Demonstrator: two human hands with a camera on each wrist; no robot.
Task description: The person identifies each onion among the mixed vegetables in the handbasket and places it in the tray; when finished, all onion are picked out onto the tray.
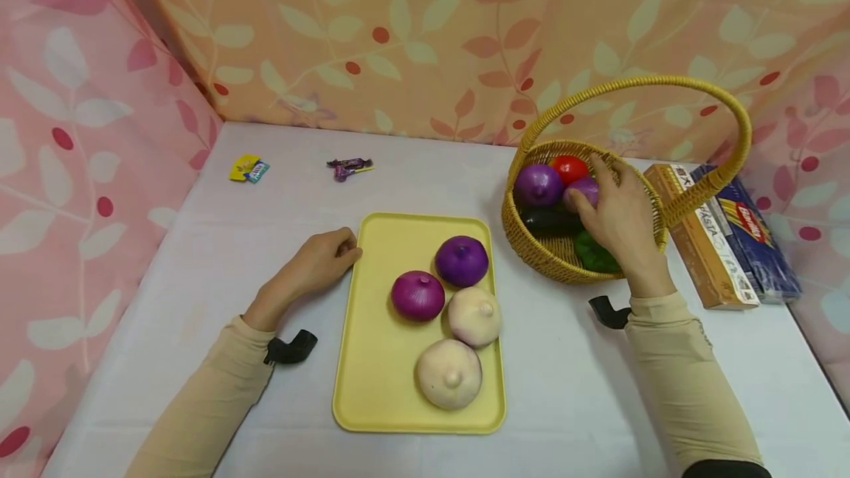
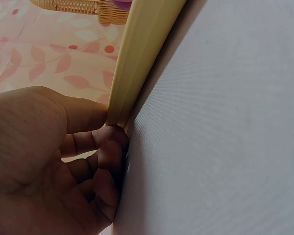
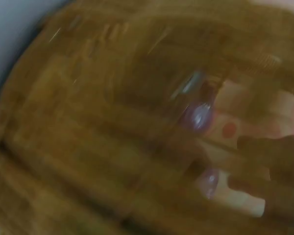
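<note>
R hand [image 1: 617,205] fingers curl on smooth purple onion [image 1: 583,190] in wicker basket [image 1: 564,260]; L hand [image 1: 325,260] curled, pinching tray [image 1: 372,360] rim.

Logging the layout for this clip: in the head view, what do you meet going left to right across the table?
Yellow snack packet → left hand → purple candy → yellow tray → wicker basket → right hand → pasta boxes.
</note>
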